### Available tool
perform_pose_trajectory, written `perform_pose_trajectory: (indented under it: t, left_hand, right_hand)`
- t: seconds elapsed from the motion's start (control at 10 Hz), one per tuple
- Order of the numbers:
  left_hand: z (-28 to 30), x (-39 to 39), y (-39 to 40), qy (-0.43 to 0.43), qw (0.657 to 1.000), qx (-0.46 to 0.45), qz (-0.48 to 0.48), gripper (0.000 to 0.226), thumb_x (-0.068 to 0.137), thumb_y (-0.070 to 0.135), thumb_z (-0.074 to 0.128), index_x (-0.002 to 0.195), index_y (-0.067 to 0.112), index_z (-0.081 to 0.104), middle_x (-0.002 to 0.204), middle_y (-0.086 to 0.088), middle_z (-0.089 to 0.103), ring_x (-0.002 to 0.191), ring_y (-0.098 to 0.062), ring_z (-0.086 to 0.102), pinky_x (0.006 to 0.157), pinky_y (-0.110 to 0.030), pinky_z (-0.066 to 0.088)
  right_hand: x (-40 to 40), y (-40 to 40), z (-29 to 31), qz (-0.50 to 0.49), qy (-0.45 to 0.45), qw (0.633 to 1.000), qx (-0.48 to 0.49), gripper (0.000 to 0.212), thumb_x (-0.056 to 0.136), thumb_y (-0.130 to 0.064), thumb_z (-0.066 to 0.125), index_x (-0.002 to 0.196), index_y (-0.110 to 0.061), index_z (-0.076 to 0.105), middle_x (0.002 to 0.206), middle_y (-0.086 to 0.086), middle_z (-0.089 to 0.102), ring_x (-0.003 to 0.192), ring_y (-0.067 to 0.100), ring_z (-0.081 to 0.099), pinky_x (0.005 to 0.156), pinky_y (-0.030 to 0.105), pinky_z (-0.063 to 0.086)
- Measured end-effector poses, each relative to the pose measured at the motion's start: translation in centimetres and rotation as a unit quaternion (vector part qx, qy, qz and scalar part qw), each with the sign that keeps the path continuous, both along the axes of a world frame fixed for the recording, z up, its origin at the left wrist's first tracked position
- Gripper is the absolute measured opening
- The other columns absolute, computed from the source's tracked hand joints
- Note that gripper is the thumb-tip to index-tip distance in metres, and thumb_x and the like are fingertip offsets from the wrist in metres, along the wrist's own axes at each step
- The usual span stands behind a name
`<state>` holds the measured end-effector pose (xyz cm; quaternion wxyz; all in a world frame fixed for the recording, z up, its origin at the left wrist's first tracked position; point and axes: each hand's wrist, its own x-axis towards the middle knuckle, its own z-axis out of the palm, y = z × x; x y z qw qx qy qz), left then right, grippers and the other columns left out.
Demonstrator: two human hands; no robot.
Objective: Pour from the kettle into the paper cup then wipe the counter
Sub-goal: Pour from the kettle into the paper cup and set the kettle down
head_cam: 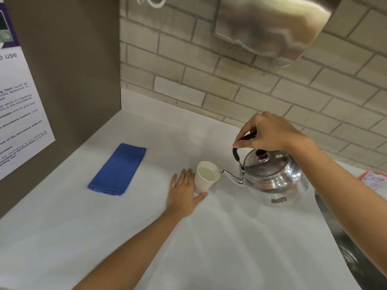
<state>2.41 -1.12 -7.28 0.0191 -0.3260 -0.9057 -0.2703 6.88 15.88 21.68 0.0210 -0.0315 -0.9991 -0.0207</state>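
Note:
A shiny metal kettle (274, 181) is tipped to the left, its spout tip at the rim of a white paper cup (206, 177) that holds pale liquid. My right hand (268, 132) grips the kettle's black handle from above. My left hand (184, 192) rests on the white counter (230, 237) with fingers behind the cup and thumb in front of its base, steadying it. A folded blue cloth (117, 170) lies flat on the counter to the left of the cup, apart from both hands.
A brown side panel with a printed notice (18, 114) closes the left. A tiled wall (209, 84) runs behind, with a steel dispenser (272, 26) overhead. A steel sink (351, 248) lies at the right edge, and small packets (374, 180) sit behind it.

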Motion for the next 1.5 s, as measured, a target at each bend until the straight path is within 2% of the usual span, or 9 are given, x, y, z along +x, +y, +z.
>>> perform_pose_trajectory:
  t: [0.5, 0.9, 1.2, 1.5]
  left_hand:
    - [0.16, 0.02, -0.06, -0.007, 1.0, 0.004, -0.003, 0.084, 0.09, 0.065, 0.038, 0.151, 0.009, 0.022, 0.161, -0.004, 0.023, 0.151, -0.017, 0.011, 0.123, -0.04, 0.0]
    - [0.05, 0.06, -0.09, -0.002, 1.0, 0.003, 0.0, 0.084, 0.09, 0.066, 0.038, 0.15, 0.01, 0.021, 0.161, -0.003, 0.023, 0.15, -0.016, 0.011, 0.123, -0.039, 0.0]
    - [0.21, 0.1, -0.13, -0.005, 1.0, 0.004, -0.001, 0.084, 0.09, 0.066, 0.038, 0.151, 0.011, 0.02, 0.161, -0.003, 0.022, 0.151, -0.016, 0.01, 0.123, -0.04, 0.001]
    - [0.16, 0.12, -0.18, -0.005, 1.0, 0.007, -0.001, 0.084, 0.09, 0.066, 0.038, 0.15, 0.01, 0.021, 0.161, -0.003, 0.023, 0.151, -0.016, 0.011, 0.123, -0.039, 0.001]
  right_hand:
    - [-0.28, -0.01, 0.08, 0.007, 0.001, 1.0, 0.003, 0.022, 0.071, -0.064, 0.073, 0.082, -0.046, 0.077, 0.073, -0.026, 0.063, 0.072, -0.007, 0.055, 0.056, 0.019, 0.036]
    - [-0.44, -0.07, -0.01, 0.014, 0.002, 1.0, 0.008, 0.022, 0.07, -0.065, 0.072, 0.082, -0.047, 0.077, 0.08, -0.019, 0.069, 0.079, 0.005, 0.062, 0.058, 0.019, 0.038]
    - [-0.5, -0.06, -0.09, 0.018, 0.006, 1.0, 0.004, 0.023, 0.07, -0.066, 0.072, 0.082, -0.047, 0.077, 0.076, -0.021, 0.068, 0.076, 0.002, 0.061, 0.056, 0.02, 0.037]
    - [-0.43, 0.13, -0.24, 0.021, 0.001, 1.0, 0.007, 0.023, 0.071, -0.065, 0.072, 0.083, -0.046, 0.077, 0.078, -0.02, 0.069, 0.078, 0.004, 0.062, 0.059, 0.022, 0.043]
